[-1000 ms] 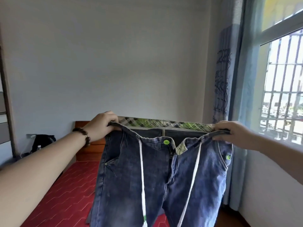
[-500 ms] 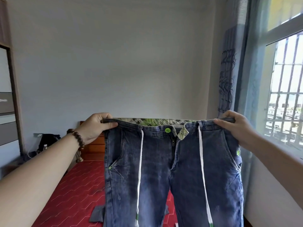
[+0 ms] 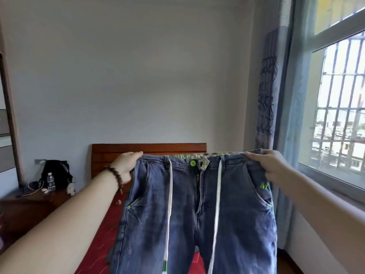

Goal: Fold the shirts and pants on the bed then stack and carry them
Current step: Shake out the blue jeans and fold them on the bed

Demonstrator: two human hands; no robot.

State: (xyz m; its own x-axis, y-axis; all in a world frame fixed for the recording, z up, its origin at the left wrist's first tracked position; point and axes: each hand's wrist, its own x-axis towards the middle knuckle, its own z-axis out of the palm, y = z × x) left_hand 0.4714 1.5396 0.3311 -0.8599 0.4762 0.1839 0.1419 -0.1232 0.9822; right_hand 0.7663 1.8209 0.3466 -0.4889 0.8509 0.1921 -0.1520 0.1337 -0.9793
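Observation:
A pair of blue jeans (image 3: pixel 189 218) hangs in the air in front of me, front side facing me, with a green button, two white drawstrings and a green plaid waistband lining. My left hand (image 3: pixel 126 165), with a bead bracelet on its wrist, grips the left end of the waistband. At the right end my right hand (image 3: pixel 270 167) grips the waistband too. The waistband is stretched flat between them. The legs drop out of the frame below, over the bed (image 3: pixel 102 244) with its red cover. No shirts are visible.
A wooden headboard (image 3: pixel 148 150) stands against the far wall. On the left a dark wooden nightstand (image 3: pixel 29 206) carries a black bag (image 3: pixel 56 173), a water bottle (image 3: pixel 51 181) and cables. A curtain (image 3: pixel 276 115) and a barred window (image 3: pixel 339 107) fill the right side.
Both hands pulled the waistband wider and flatter, so the jeans hang squarely. The view shifted and the headboard now shows above the waistband.

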